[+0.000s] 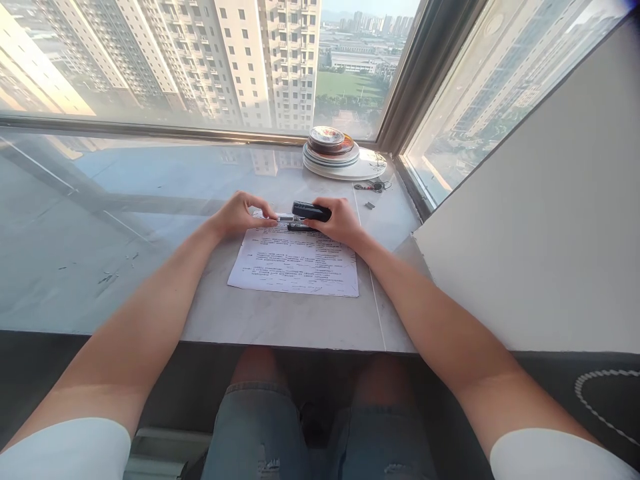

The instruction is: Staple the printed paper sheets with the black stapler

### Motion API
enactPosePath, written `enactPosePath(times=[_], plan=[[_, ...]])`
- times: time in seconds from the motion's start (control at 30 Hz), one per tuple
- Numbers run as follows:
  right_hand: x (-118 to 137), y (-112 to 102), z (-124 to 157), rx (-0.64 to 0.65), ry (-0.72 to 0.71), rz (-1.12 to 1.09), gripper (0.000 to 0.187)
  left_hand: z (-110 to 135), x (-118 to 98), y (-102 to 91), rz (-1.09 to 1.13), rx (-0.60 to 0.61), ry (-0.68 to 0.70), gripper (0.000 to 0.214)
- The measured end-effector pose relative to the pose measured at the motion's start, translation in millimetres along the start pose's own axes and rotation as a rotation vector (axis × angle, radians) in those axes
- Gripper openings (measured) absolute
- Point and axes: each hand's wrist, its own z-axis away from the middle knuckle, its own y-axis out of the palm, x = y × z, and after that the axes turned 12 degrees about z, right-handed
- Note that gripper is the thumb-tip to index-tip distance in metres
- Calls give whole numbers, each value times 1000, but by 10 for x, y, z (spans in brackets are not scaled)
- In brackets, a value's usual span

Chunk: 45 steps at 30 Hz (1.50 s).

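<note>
A printed sheet of paper (295,263) lies flat on the marble window ledge (150,220). At its far edge a black stapler (311,211) stands hinged open, its metal staple channel showing toward the left. My right hand (340,220) is wrapped round the stapler's body. My left hand (243,213) rests at the paper's top left corner, fingertips pinched at the front end of the staple channel.
A stack of plates (335,157) stands at the back by the window corner. Small dark items (373,187) lie just in front of it. A white wall (540,227) closes the right side. My knees show under the ledge's front edge.
</note>
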Motion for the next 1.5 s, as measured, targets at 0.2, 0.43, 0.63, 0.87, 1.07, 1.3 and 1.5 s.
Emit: enactPosePath(times=[0.2, 0.43, 0.63, 0.87, 1.07, 1.3, 1.5], plan=[[-32, -11, 4, -22, -15, -24, 27, -9, 33, -33, 38, 35, -19, 37], [99, 21, 47, 33, -135, -118, 38, -139, -69, 341, 15, -8, 141, 58], [229, 78, 77, 77, -103, -180, 43, -163, 52, 142, 113, -74, 151, 65], [380, 86, 158, 248, -138, -126, 31, -223, 260, -36, 313, -552, 56, 68], [317, -325, 426, 325, 40, -94, 37, -244, 239, -9, 353, -585, -7, 58], [-33, -847, 1177, 41, 300, 255, 55, -246, 345, 14, 265, -524, -17, 51], [-279, -556, 1420, -258, 637, 279, 90, -264, 382, 18, 239, -509, -65, 47]])
